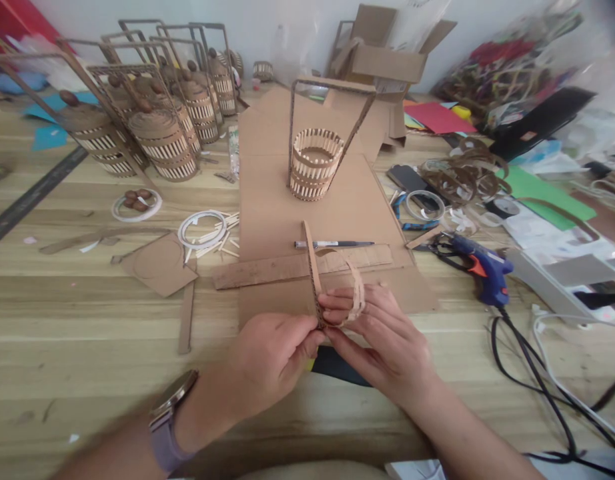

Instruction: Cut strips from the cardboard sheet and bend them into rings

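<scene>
My left hand (280,347) pinches the near end of a narrow cardboard strip (311,263), which points away from me over the cardboard sheet. Across from it, my right hand (380,333) closes on the same end, where a thin curled paper strip (357,293) loops up over its fingers. Under the cardboard strip lie a dark pen (337,245) and a long flat cardboard piece (267,270). Farther back stands an open basket (315,167) made of small sticks and cardboard bands, with a tall squared handle.
Several lidded lanterns (162,140) with handles stand at the back left. A tape roll (202,229) lies by loose sticks (220,243). On the right are a blue glue gun (487,267) with black cable, coiled cardboard strips (467,173) and a cardboard box (387,63).
</scene>
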Demonstrator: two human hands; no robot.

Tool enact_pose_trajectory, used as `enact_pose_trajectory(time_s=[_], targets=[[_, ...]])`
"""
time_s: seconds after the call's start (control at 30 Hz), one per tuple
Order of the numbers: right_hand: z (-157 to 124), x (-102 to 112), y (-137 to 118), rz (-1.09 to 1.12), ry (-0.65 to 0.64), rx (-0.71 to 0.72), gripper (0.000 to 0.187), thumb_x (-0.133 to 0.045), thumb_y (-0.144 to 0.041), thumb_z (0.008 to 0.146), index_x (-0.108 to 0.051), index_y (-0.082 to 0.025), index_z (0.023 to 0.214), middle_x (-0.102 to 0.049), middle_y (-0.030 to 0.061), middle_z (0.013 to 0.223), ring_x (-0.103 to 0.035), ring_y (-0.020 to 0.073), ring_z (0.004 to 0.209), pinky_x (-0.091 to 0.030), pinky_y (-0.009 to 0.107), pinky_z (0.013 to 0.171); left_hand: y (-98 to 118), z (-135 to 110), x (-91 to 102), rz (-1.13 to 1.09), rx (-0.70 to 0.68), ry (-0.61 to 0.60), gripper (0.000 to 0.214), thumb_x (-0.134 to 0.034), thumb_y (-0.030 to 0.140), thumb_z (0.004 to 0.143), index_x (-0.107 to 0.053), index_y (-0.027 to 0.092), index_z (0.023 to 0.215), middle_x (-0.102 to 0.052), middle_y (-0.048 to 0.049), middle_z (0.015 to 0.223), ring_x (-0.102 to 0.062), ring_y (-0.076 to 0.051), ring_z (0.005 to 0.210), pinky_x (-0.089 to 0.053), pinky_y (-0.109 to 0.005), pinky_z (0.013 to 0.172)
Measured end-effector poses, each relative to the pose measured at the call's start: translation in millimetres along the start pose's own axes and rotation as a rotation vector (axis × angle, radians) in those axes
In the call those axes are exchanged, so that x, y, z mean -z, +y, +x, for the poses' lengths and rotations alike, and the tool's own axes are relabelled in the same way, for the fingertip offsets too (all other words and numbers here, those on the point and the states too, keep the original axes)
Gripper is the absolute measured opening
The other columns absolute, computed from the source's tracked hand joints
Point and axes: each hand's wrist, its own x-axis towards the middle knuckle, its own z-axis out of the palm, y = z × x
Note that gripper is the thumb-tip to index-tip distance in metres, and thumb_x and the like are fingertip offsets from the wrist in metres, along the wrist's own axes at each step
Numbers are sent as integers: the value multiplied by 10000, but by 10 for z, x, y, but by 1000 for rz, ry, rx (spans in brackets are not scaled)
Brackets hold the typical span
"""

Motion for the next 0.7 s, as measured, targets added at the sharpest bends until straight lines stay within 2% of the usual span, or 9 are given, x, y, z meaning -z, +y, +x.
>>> enact_pose_trajectory(time_s=[0.2,0.43,0.7], targets=[[4,8,8,-11,-31,24,238,-682,-106,866,-621,-216,1068,-784,83,1017,-733,216,959,-565,377,797,-2,7,3,-5,-18,-13,349,-352,228,1053,-529,184,756,-630,5,659,-573,-138,589,-382,-244,569],[-30,10,-40,-117,8,42,226,-662,-77,838,-608,-225,1000,-795,50,970,-743,195,905,-540,372,797,23,10,-17,-77,-9,-26,326,-383,213,1028,-467,202,714,-563,24,611,-488,-123,538,-329,-241,542],[-39,-23,-135,-101,82,-63,182,-608,-78,864,-579,-243,935,-785,19,898,-740,184,860,-482,392,798,69,1,0,-182,40,-78,285,-408,180,992,-533,183,736,-615,11,652,-536,-118,589,-361,-224,587]])
